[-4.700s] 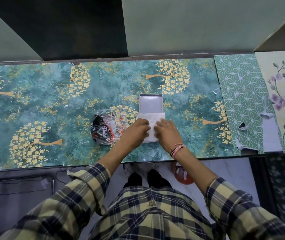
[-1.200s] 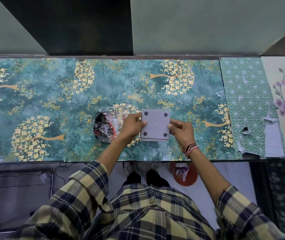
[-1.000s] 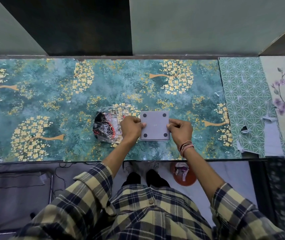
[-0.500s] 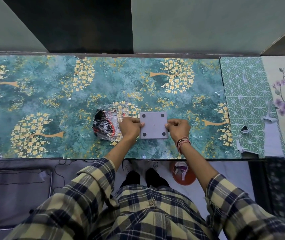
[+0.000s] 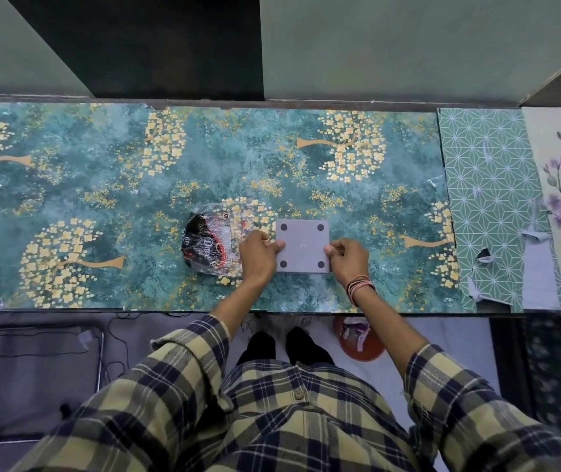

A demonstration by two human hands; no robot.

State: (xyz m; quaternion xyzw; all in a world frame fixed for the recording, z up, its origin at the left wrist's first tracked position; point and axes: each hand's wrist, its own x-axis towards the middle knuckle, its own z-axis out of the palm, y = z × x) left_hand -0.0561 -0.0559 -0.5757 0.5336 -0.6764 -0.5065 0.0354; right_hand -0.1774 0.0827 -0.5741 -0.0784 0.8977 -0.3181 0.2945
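A person stands at the near edge of a patterned surface with a flat grey box straight ahead, about the middle of the surface and toward its near side. The box lies with four dark round pads facing up, one near each corner, which suggests its underside is turned upward, probably so that the base can be checked or the box closed from that side.

The left grip pinches the box's edge at 9 o'clock, thumb on the top face and fingers curled beneath or beside it. The right grip pinches the opposite edge at 3 o'clock in the same way. Taking it by two opposite sides likely keeps it level and square to the body. Whether it rests on the surface or is raised slightly cannot be told.

A crumpled clear wrapper with black and red print lies just beside the left grip, at 9 o'clock from the box, seemingly pushed aside to leave room while staying within reach. Thread bands circle the right wrist. On the floor at 6 o'clock sits a round orange bin, handy for scraps.
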